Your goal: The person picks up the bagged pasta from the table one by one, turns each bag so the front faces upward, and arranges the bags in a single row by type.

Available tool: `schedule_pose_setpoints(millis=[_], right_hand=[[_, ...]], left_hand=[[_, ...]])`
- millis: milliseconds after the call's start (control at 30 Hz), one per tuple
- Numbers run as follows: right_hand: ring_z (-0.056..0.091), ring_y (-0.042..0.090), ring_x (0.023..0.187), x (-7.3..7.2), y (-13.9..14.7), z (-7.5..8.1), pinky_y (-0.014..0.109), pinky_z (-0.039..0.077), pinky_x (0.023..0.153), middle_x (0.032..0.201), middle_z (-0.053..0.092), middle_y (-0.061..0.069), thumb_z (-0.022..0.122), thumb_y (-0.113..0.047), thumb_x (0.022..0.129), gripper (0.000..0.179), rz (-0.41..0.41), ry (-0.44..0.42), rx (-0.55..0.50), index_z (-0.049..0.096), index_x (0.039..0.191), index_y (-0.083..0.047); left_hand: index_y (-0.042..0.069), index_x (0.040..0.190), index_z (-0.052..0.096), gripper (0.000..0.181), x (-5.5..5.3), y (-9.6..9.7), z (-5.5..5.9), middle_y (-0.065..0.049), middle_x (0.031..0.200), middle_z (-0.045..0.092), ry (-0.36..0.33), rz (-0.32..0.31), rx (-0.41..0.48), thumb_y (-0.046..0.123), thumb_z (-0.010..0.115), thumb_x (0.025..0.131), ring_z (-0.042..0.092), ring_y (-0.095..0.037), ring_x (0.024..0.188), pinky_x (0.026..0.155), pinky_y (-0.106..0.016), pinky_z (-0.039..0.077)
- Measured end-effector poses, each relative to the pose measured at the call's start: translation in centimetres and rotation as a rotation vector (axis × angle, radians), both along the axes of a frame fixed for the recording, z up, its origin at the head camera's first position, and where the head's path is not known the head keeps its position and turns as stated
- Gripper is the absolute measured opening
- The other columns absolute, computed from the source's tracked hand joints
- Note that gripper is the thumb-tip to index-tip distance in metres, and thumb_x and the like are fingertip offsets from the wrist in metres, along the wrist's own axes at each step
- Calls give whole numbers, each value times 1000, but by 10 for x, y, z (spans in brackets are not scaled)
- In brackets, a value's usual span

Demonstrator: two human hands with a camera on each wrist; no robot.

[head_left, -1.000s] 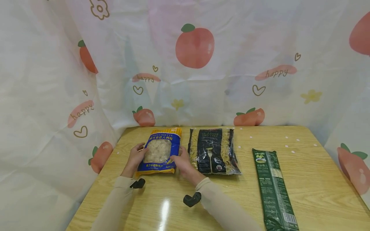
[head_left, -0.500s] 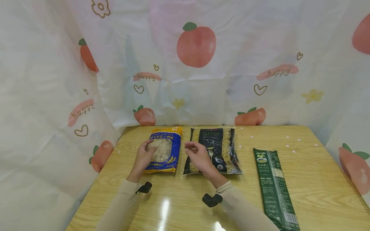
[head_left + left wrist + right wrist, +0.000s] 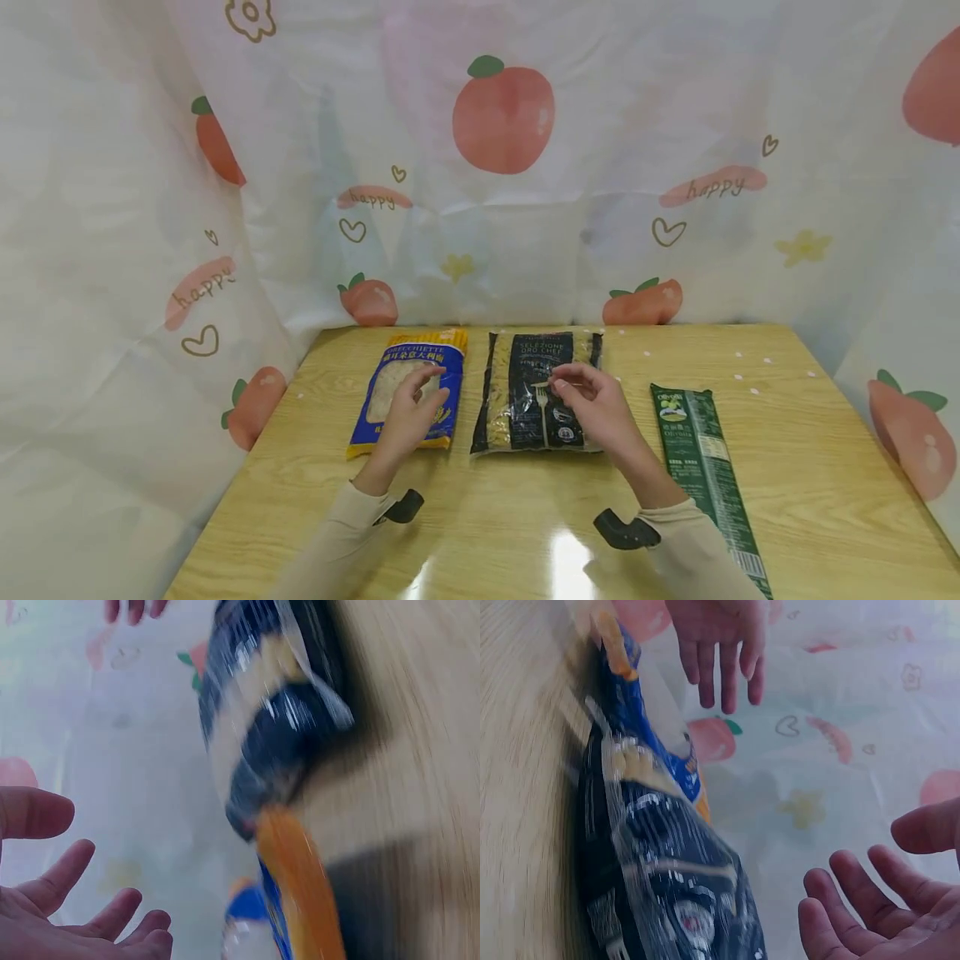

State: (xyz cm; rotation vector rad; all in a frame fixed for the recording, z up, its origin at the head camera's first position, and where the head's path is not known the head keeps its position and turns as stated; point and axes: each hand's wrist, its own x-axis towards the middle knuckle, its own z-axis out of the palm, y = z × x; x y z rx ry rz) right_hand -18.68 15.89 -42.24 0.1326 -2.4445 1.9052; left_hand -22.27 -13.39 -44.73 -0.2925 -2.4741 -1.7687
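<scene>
My left hand (image 3: 408, 417) hovers over the right part of a blue and orange bag of orecchiette pasta (image 3: 380, 406), its fingers loosely spread and holding nothing. In the left wrist view that hand (image 3: 82, 907) shows with thumb and fingers apart. My right hand (image 3: 600, 408) is over the right side of a black bag of penne pasta (image 3: 525, 400), and it holds nothing either. Its relaxed fingers (image 3: 862, 900) show in the right wrist view, beside the penne bag (image 3: 667, 877). Both bags lie side by side on the table, partly covered by the hands in the head view.
A long green spaghetti packet (image 3: 693, 450) lies on the right of the wooden table (image 3: 817, 483), partly behind my right forearm. Small white bits (image 3: 738, 377) dot the back right. A printed curtain (image 3: 562, 250) hangs right behind the table's far edge.
Both hands have let go of the orecchiette bag and lifted off it. They have moved right, the right hand passing across to the far side of the penne bag.
</scene>
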Motion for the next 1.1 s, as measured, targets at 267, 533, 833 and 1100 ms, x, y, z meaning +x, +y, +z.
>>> schedule_pose_setpoints(millis=[267, 533, 833, 1100], right_hand=[[56, 32, 135, 25, 46, 6, 34, 55, 101, 146, 59, 19, 51, -33, 110, 44, -63, 4, 159, 56, 143, -5], [50, 42, 136, 45, 85, -6, 53, 51, 102, 148, 54, 24, 48, -38, 110, 52, -61, -52, 295, 48, 149, -3], [23, 58, 148, 60, 122, -17, 70, 35, 111, 163, 24, 36, 46, -47, 109, 70, -48, -186, 373, 32, 157, 2], [8, 67, 146, 71, 154, -33, 76, 32, 110, 165, 2, 40, 42, -51, 109, 81, -47, -391, 380, 15, 161, 5]], left_hand=[[1, 137, 60, 37, 19, 45, 3, -21, 147, 56, 13, -118, 101, 9, 62, 101, 46, -42, 144, 121, -62, 35], [3, 140, 59, 37, 46, 87, -2, -21, 146, 58, -144, -298, 178, 12, 60, 104, 53, -40, 138, 113, -47, 49], [-2, 137, 60, 36, 70, 124, -18, -25, 141, 60, -359, -425, 347, 8, 61, 102, 58, -40, 132, 110, -39, 52], [-3, 138, 57, 43, 86, 147, -32, -21, 137, 62, -537, -416, 443, 6, 61, 97, 64, -18, 115, 110, -45, 51]])
